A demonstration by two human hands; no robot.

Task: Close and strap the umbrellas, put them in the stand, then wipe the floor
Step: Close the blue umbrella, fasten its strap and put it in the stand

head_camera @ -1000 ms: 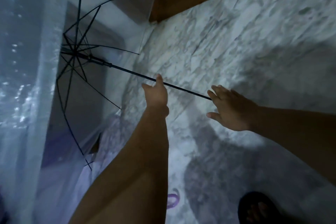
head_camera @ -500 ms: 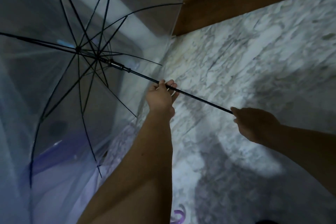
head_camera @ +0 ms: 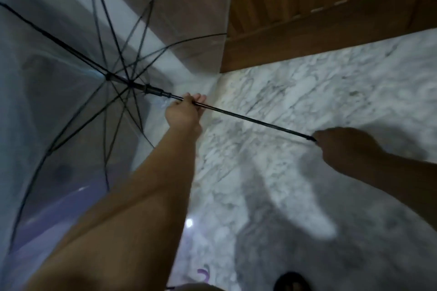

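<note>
An open umbrella with a clear canopy (head_camera: 59, 125) and black ribs fills the left of the head view. Its black shaft (head_camera: 255, 120) runs down to the right over the marble floor. My left hand (head_camera: 183, 112) grips the shaft just below the black runner (head_camera: 153, 90). My right hand (head_camera: 343, 146) is curled round the lower end of the shaft, where the handle is hidden inside my fist. A purple curved handle (head_camera: 203, 275) of another umbrella shows at the bottom edge, mostly hidden.
The floor is grey-white marble (head_camera: 319, 92). A brown wooden door (head_camera: 319, 7) stands at the top right, above the floor. A pale wall lies behind the canopy at the upper left. My dark sandal (head_camera: 292, 282) shows at the bottom edge.
My right hand went from open beside the shaft's end to closed round it. My left hand slid up the shaft toward the runner. The canopy swung further into view.
</note>
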